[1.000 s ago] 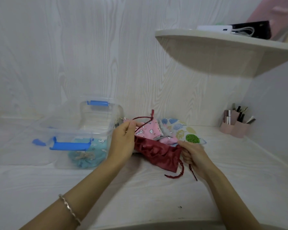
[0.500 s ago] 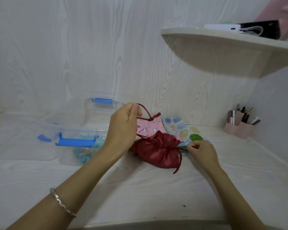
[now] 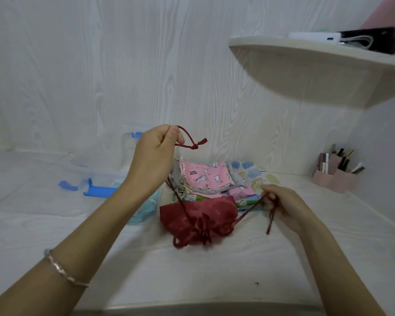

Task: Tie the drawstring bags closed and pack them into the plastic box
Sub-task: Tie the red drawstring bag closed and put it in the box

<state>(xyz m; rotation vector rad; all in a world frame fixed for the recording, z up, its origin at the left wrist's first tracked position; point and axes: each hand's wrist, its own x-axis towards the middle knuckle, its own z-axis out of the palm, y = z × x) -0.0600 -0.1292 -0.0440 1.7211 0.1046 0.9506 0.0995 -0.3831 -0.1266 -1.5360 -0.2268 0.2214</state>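
On the white desk [image 3: 192,274], bare surface lies open in front of and to the right of the red drawstring bag [image 3: 198,218]; behind it a pile of patterned bags [image 3: 214,179] fills the space toward the wall, and the plastic box [image 3: 114,179] with blue latches sits just to the left, partly hidden by the left forearm. A curved shelf [image 3: 317,71] overhangs the right rear corner, above a pink pen holder [image 3: 335,176] well apart from the work.

That red bag is satin-like, its mouth gathered into tight puckers facing the near edge, its body lying flat and broad across the desk. Its cords run out to both sides. The left hand [image 3: 155,158], raised above the desk, pinches the knotted left cord [image 3: 192,142] between thumb and fingers. The right hand [image 3: 283,206], low near the desk, is closed around the right cord [image 3: 249,212], whose loose end hangs down.
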